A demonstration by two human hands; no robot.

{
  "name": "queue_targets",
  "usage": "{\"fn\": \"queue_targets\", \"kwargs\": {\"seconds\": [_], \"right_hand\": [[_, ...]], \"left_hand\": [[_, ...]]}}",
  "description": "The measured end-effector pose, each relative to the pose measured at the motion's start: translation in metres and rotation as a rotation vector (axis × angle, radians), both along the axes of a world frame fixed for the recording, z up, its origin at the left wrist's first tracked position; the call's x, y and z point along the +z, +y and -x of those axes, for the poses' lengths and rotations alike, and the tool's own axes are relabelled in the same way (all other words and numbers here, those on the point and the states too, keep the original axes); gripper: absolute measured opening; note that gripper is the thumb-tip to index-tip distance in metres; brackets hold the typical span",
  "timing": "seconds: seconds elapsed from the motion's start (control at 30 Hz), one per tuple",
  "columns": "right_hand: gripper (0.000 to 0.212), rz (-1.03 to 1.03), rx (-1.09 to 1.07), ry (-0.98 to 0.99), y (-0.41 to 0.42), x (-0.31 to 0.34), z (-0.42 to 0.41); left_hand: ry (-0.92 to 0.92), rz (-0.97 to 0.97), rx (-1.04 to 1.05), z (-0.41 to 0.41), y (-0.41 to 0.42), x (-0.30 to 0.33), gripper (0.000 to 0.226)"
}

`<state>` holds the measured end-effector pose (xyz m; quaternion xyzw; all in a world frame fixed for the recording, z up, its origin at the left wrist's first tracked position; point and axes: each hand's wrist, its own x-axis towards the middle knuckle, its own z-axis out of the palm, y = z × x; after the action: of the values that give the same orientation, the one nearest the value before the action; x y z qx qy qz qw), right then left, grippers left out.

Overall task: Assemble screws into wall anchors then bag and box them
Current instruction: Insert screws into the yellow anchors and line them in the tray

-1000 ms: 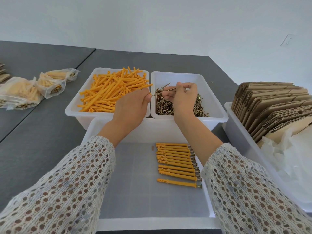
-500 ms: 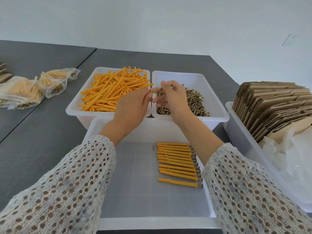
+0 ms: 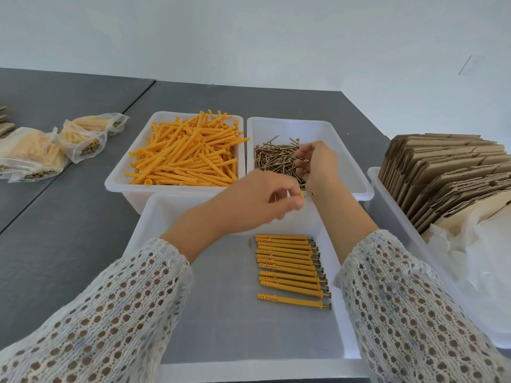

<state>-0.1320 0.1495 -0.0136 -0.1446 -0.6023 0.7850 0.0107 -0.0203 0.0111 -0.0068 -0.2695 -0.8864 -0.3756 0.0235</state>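
Grey table (image 3: 69,244), mid-job; eleven finished anchors (image 3: 290,269) are lined up in the front tray (image 3: 143,230); another anchor (image 3: 301,195) is pinched by the left hand (image 3: 257,201); screws (image 3: 279,158) are clutched by the right hand (image 3: 318,164); boxing's untouched.

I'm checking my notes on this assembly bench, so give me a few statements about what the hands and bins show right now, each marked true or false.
1. The right hand reaches into the white plastic bin of brass-coloured screws. True.
2. The left hand holds nothing. False: it pinches an orange plastic wall anchor, only its tip showing.
3. The finished orange anchors with screws lie in a row in the near white tray. True.
4. The flattened brown cardboard boxes stand on the person's left. False: they stand on the right.
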Motion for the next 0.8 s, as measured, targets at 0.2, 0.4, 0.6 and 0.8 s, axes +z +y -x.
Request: {"fn": "queue_targets", "kwargs": {"seconds": [0.2, 0.4, 0.6, 0.8], "right_hand": [[0.024, 0.012, 0.087, -0.077, 0.004, 0.001, 0.004], [0.025, -0.060, 0.109, -0.079, 0.002, 0.000, 0.005], [0.027, -0.097, 0.125, -0.078, 0.000, -0.003, 0.009], [0.028, -0.134, 0.145, -0.077, -0.002, -0.005, 0.011]], "left_hand": [[-0.454, 0.353, -0.204, -0.015, 0.025, -0.019, 0.022], [-0.118, 0.621, -0.379, -0.046, 0.064, -0.040, 0.025], [-0.053, 0.616, -0.361, -0.050, 0.070, -0.046, 0.026], [0.059, 0.713, -0.348, -0.059, 0.074, -0.043, 0.025]]}}
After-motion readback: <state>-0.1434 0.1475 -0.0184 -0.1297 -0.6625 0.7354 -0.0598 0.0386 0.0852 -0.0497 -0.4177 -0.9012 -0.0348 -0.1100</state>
